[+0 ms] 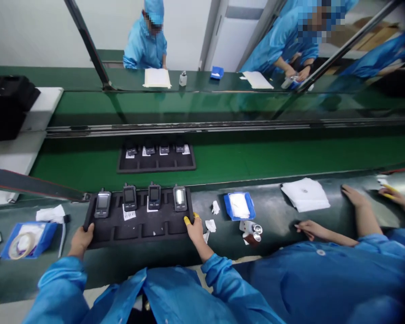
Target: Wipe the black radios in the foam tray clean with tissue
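A black foam tray (135, 231) lies on the bench in front of me, held at both ends. My left hand (81, 239) grips its left end, thumb on the rim. At the right end, my right hand (195, 228), with yellow covers on some fingertips, closes on the edge. Several handheld devices with antennas stand along the tray's back row, among them a dark-screened one (129, 198) and one with a bright screen (180, 198). White barcode labels (128, 213) show below two of them. The front pockets hold only small white specks.
A second black tray (157, 166) with several devices sits on the green conveyor belt (273, 155). A blue bin (253, 211) and a small bottle (250, 227) stand right, a blue bin with tape (50, 236) left. A co-worker's hand (312, 229) rests nearby; others work opposite.
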Action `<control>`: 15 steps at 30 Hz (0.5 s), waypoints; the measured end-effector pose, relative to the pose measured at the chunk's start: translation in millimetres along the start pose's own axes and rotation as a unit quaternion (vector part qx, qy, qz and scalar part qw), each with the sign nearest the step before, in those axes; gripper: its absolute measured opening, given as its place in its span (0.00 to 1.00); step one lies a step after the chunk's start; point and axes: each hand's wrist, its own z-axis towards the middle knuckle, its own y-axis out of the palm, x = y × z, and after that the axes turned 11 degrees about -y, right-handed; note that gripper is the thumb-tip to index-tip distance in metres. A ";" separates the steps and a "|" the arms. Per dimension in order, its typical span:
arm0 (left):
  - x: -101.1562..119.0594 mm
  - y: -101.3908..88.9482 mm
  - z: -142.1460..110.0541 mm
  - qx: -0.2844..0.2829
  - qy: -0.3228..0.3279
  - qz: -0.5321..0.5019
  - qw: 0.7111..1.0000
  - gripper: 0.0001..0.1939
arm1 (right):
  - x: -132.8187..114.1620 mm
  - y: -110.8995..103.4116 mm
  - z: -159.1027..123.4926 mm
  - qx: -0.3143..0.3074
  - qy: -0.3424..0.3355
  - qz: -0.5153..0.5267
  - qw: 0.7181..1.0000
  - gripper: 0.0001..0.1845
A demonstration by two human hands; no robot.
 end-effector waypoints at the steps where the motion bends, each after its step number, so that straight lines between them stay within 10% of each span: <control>1: -0.1 -0.5 -1.1 -0.010 -0.019 0.000 1.000 0.16 | 0.4 -0.2 1.1 -0.008 0.003 0.000 1.000 0.25; 15: 4.5 -22.5 -11.2 -0.015 -0.004 -0.081 0.997 0.22 | -28.2 -18.2 -16.9 0.036 0.003 0.005 0.999 0.30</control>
